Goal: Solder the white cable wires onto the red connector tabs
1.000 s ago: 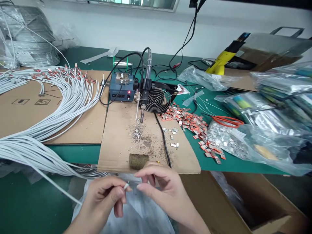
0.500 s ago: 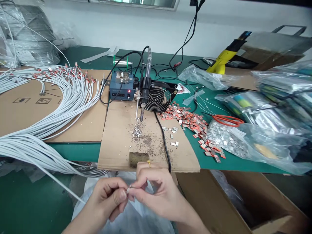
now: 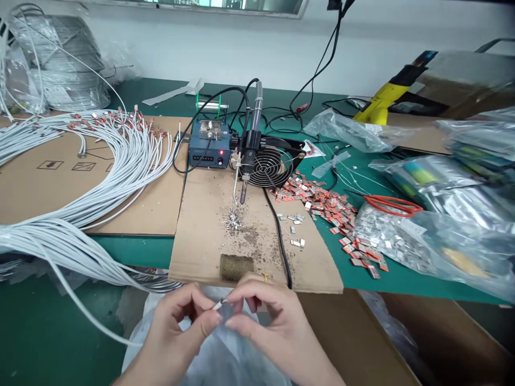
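Between thumb and forefinger, my left hand (image 3: 181,327) pinches the end of a white cable (image 3: 218,305), with a short dark tip sticking out. My right hand (image 3: 267,321) is just right of that tip, thumb and forefinger apart; its other fingers are curled, and nothing clear shows between them. Both hands are in front of the cardboard sheet (image 3: 201,230). Beyond them a soldering iron (image 3: 249,153) hangs tip-down in a stand, beside a blue control box (image 3: 209,145) with a red light. A brownish block (image 3: 236,267) lies near the cardboard's front edge.
Bundled white cables (image 3: 120,177) cover the left side. A black fan (image 3: 269,167) stands behind the cardboard. Orange and silver connectors (image 3: 330,206) are heaped to the right, beside plastic bags (image 3: 386,230). A black cord (image 3: 281,236) crosses the cardboard. Open boxes (image 3: 341,332) are below right.
My right thumb and forefinger have spread and moved slightly away from the cable end, whose dark tip now shows. The whole view has shifted, so the bench appears farther right.
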{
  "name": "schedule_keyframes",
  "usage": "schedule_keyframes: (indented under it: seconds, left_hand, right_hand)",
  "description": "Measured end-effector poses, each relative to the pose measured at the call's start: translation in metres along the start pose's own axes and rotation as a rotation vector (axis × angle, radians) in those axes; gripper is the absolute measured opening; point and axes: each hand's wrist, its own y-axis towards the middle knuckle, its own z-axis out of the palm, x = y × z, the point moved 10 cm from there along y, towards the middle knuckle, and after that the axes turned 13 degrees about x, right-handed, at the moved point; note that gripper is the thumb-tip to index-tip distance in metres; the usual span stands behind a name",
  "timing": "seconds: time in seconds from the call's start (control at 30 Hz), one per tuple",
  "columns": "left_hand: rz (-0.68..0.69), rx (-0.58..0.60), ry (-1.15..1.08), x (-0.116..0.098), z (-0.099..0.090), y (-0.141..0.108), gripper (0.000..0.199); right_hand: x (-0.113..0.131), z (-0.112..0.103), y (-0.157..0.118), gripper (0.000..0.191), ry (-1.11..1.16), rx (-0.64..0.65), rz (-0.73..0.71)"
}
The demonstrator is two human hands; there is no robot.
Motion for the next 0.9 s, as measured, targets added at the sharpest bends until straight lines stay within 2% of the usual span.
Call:
schedule_keyframes:
  seconds: [0.1,0.2,0.27,0.43,0.6,0.67,0.73,0.83,0.9]
  left_hand:
    - [0.126,-0.023,0.314,-0.016,-0.001,-0.001,0.024]
    - [0.18,-0.023,0.447,-0.023,0.001,-0.004,0.021]
    - [0.188,-0.008,0.469,-0.024,0.003,-0.004,0.021]
    - [0.164,0.007,0.452,-0.023,0.005,-0.002,0.021]
    - [0.174,0.027,0.441,-0.022,0.008,-0.001,0.021]
    - [0.156,0.026,0.366,-0.02,0.008,-0.001,0.023]
    - [0.048,0.005,0.184,-0.009,0.007,0.0,0.027]
    - [-0.174,0.019,-0.161,0.017,0.019,-0.001,0.042]
    - [-0.236,0.057,-0.301,0.025,0.03,-0.001,0.05]
  right_hand:
    - [0.003,0.004,0.001,0.009,-0.112,0.043,0.086]
    - [0.0,0.006,0.002,0.006,-0.122,0.043,0.162]
    - [-0.004,0.007,0.003,0.003,-0.093,0.044,0.185]
    - [-0.008,0.006,0.001,0.013,-0.025,0.015,0.181]
    - [-0.006,0.003,-0.004,0.01,-0.024,0.017,0.164]
    - [-0.004,0.004,-0.005,0.014,0.005,-0.004,0.117]
    - [-0.002,0.005,-0.006,0.019,0.068,-0.071,0.022]
    - [0.004,0.007,-0.013,0.018,0.103,-0.243,-0.147]
    - [0.009,0.005,-0.021,0.014,0.046,-0.358,-0.237]
